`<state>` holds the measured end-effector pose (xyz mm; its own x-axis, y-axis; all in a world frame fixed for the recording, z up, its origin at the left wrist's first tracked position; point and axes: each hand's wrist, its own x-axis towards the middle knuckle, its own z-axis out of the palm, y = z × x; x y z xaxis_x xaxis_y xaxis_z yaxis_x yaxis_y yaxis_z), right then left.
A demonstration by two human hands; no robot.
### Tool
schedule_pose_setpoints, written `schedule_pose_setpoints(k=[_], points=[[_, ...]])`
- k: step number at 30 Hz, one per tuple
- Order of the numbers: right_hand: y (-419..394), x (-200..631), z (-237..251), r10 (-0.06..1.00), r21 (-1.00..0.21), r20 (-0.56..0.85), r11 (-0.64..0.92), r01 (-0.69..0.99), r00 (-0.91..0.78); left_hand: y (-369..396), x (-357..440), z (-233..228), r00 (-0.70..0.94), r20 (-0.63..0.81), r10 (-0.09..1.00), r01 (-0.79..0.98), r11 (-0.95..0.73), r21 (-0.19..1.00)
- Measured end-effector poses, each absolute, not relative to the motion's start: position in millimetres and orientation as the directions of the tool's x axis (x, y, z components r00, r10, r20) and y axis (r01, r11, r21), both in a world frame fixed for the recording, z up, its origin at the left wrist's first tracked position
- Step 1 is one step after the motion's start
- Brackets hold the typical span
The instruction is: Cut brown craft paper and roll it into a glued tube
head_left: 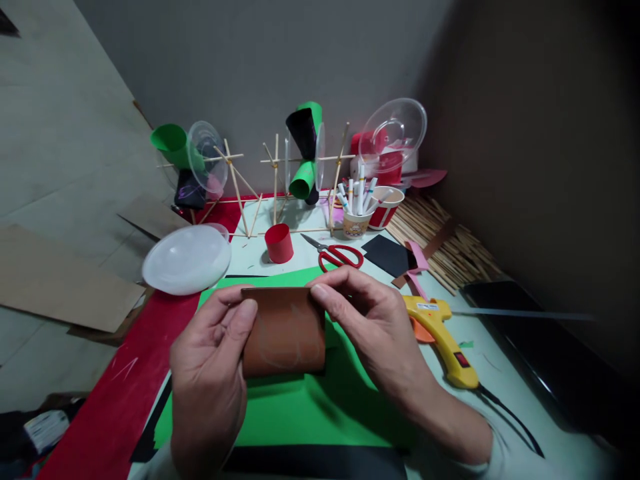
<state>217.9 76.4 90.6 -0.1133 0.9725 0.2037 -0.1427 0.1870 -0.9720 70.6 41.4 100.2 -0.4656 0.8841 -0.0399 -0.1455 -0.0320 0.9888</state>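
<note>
The left hand [207, 373] and the right hand [373, 327] hold a brown paper roll [284, 330] between them, just above a green sheet [320, 407] on the desk [500, 373]; the left grip is pinching the roll's left edge, thumb on the front face; the right grip is pinching its upper right edge, thumb along the top, fingers curled behind. Just right of the right hand lies a yellow glue gun [443, 333], its cord trailing off toward the near edge; beyond the right hand lie red scissors [337, 255] and a black square of paper [387, 255]; farther off stands a cup of markers [356, 212] beside a pile of sticks [440, 240]. Beyond the left hand stands a small red cup [279, 243]; up and to its left lies a white lid [187, 260]; a red sheet [125, 393] runs along the left of the green one.
</note>
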Motion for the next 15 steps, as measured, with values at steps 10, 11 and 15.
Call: schedule_pose_setpoints(k=[10, 11, 15], points=[[98.0, 225.4, 75.9, 0.992, -0.973, 0.091, 0.106, -0.203, 0.083, 41.3, 69.9, 91.3, -0.078, -0.041, 0.996, -0.114, 0.032, 0.993], [101.1, 227.1, 73.8, 0.992, -0.971, 0.074, 0.095, -0.22, 0.102, 41.0, 70.5, 90.9, -0.073, -0.026, 0.997, -0.108, 0.018, 0.994], [109.1, 231.8, 67.2, 0.992, -0.962, 0.032, 0.064, -0.264, 0.123, 38.9, 71.5, 93.1, -0.102, -0.023, 0.995, 0.004, 0.024, 1.0]])
